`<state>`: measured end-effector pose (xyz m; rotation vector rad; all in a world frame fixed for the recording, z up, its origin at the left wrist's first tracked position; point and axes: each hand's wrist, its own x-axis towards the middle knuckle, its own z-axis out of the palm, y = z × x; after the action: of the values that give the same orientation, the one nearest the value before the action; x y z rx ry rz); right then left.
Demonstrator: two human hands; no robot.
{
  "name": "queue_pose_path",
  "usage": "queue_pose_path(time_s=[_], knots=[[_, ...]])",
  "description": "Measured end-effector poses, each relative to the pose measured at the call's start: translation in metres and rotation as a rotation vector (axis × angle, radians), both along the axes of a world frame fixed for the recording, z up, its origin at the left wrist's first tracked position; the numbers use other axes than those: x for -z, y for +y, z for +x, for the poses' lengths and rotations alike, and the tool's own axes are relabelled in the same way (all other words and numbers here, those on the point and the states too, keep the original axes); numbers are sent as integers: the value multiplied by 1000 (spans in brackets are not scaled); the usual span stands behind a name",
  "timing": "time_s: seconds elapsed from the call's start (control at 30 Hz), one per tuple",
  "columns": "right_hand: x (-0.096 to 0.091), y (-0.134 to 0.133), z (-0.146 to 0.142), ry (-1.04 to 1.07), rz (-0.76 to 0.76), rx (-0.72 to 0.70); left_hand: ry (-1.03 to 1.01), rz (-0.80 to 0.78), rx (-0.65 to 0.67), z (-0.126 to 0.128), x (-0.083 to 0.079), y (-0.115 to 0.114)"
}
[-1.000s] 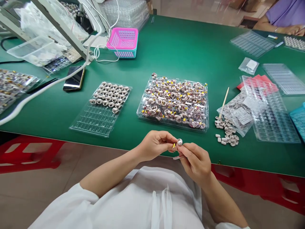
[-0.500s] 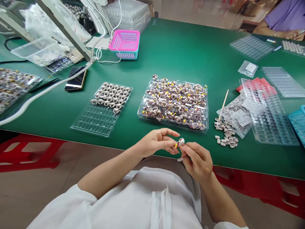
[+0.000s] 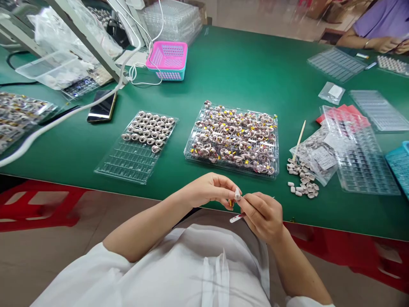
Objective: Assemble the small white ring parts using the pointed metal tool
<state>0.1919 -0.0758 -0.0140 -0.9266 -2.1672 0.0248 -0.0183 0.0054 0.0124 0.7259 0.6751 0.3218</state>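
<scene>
Near the table's front edge, my left hand (image 3: pixel 213 190) pinches a small pale rounded part (image 3: pixel 237 195), which looks like an earbud shell, between thumb and index finger. A yellow bit (image 3: pixel 231 203) shows just below it. My right hand (image 3: pixel 264 214) is closed and its fingertips touch the same part from the right. A thin whitish strip with red marks (image 3: pixel 237 218) sticks out under the right fingers, held in that hand. Beyond my hands stands a clear tray (image 3: pixel 188 157) heaped with similar pale parts with yellow and dark red bits.
Left of centre lies a clear tray (image 3: pixel 123 164) with rows of pale shells at its far end. Loose shells (image 3: pixel 308 187), a filled plastic bag (image 3: pixel 322 160) and clear trays (image 3: pixel 367 170) lie right. A phone (image 3: pixel 101 105) and pink basket (image 3: pixel 168 55) lie further back. A co-worker (image 3: pixel 383 25) sits far right.
My left thumb and index finger have closed on the pale part, which has turned and shifted slightly left. The strip in my right hand has tipped left and lower.
</scene>
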Motion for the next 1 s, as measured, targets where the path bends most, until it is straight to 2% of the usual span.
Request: queue_pose_path(time_s=[0.13,0.3,0.4,0.57,0.73,0.9,1.0], knots=[[-5,-4,-6,220,-116,-5,-5,23,-77,2,1,-6],[-5,-12,-18,679,-421,242,19,139,-204,5,-3,-13],[-2,-15,-26,867,-524,296,40,198,-247,7,-8,-16],[0,-17,-33,897,-584,285,60,302,-300,9,-10,-21],[-8,-12,-27,954,-587,244,79,372,-335,10,-8,-25],[-13,-10,-7,837,-461,348,72,391,-353,9,-6,-26],[-7,-14,10,663,-421,437,74,390,-373,8,-6,-26]])
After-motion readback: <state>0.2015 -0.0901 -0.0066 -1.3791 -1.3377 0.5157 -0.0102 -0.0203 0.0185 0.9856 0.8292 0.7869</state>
